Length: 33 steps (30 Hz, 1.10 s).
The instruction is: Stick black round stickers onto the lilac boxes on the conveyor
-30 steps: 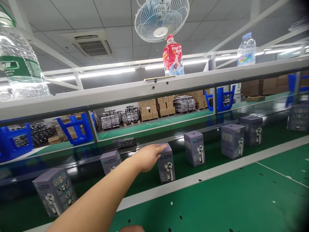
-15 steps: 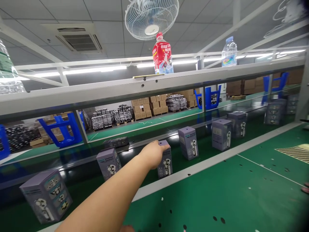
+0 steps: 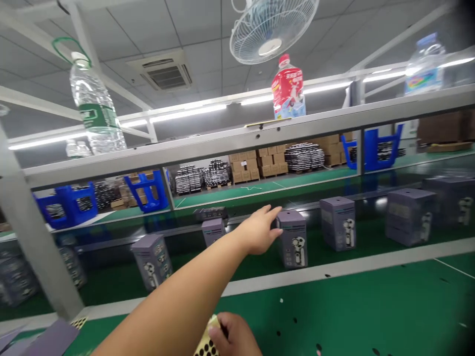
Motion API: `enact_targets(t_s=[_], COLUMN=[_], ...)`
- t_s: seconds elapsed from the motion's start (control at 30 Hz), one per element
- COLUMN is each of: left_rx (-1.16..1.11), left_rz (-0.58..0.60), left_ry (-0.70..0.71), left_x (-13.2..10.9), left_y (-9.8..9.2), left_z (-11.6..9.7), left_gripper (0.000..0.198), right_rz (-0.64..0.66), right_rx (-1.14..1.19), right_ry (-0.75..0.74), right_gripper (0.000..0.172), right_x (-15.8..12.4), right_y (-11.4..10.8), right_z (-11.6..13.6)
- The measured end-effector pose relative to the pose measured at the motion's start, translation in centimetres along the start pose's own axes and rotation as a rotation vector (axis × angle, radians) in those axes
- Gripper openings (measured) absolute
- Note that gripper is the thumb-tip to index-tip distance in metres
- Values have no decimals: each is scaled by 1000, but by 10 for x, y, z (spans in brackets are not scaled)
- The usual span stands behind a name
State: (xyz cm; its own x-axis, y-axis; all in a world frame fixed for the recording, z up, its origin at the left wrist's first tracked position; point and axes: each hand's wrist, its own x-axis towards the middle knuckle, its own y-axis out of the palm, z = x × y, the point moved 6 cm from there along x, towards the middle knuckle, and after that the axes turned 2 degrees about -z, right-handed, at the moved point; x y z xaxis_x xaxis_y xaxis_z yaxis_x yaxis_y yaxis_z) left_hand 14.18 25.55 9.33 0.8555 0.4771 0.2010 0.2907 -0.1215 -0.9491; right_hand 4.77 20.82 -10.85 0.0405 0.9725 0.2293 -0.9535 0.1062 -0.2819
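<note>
My left hand [image 3: 261,230] reaches forward over the dark green conveyor, fingers and thumb spread. Its fingertips are beside the upper left of a purple printed box [image 3: 293,242]; whether they touch is unclear. The box stands upright, and a small dark spot shows on its top. Low in the view, my right hand [image 3: 237,336] is closed on a pale yellow sheet of black round stickers [image 3: 207,345], partly hidden behind my left forearm. A smaller-looking purple box [image 3: 213,231] is partly behind the left arm.
More purple boxes [image 3: 337,225] stand along the conveyor on both sides. A metal shelf beam [image 3: 208,144] crosses above, bearing a red-labelled bottle [image 3: 288,89] and clear bottles. An upright post [image 3: 33,227] is at left. Dark round bits lie on the green bench [image 3: 334,306].
My left hand has come off the box's top, and its fingers have spread. The view has swung left, and my right hand with the sticker sheet has come into sight.
</note>
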Motion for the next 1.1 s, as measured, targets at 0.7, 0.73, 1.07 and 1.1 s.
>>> enact_targets(t_s=[0.7,0.73,1.07,1.1], left_rx=[-500,-471,-385,-350], left_rz=[-201,-209,-287,-285], left_ry=[-517,-528,-645,-637], left_x=[-232,-232,-241,-235], left_y=[70,70,69,62], left_z=[104,105,119,119], left_gripper=[33,33,38,39], right_rz=[37,36,60,66], right_rx=[68,55,-30,-20], right_ry=[-70,-70,-101,-105], right_gripper=[31,31,32,33], right_x=[-5,-4,3,5], right_y=[4,4,12,14], right_z=[5,6,4,-1])
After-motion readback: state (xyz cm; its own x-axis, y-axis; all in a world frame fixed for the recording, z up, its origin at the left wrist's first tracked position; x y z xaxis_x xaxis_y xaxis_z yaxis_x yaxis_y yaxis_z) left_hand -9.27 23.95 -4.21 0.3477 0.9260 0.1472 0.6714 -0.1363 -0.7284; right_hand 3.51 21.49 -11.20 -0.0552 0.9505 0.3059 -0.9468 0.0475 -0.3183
